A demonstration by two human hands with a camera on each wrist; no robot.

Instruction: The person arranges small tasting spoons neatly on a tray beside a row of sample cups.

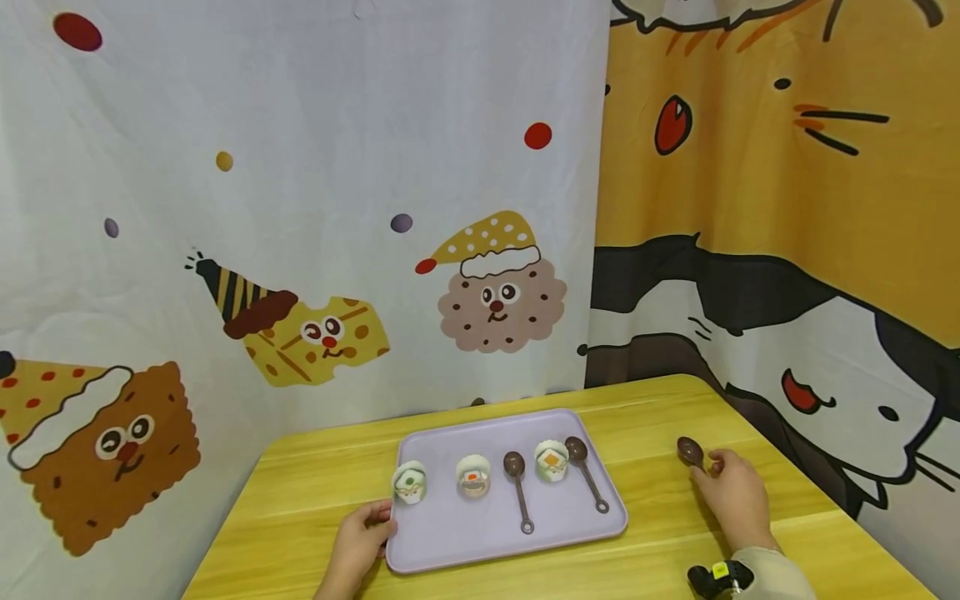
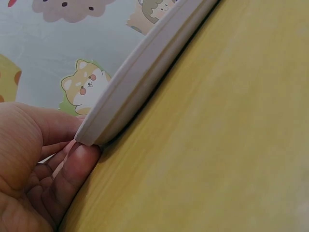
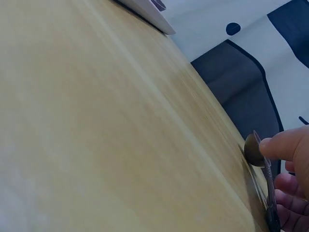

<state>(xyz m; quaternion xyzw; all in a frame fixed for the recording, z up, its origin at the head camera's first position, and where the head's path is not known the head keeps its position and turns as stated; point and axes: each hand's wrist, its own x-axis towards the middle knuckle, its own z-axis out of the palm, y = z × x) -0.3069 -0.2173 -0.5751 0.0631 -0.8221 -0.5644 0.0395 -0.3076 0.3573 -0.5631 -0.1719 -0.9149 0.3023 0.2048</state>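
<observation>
A lilac tray (image 1: 450,550) lies on the table, and my left hand (image 1: 357,540) pinches its left rim between thumb and fingers. In the left wrist view the tray's edge (image 2: 128,87) is tilted in the picture, with the fingertips at its corner. My right hand (image 1: 735,496) holds a brown spoon (image 1: 689,451) at the table's right side, apart from the tray. The right wrist view shows this spoon's bowl (image 3: 253,151) close to the tabletop, the thumb on its neck; part of the handle is hidden by the hand in the head view.
On the tray lie two brown spoons, one left (image 1: 514,465) and one right (image 1: 576,450), and three small cups with pictures: left (image 1: 410,483), middle (image 1: 473,477) and right (image 1: 552,461). Printed curtains (image 1: 450,125) hang behind the yellow wooden table (image 1: 300,467).
</observation>
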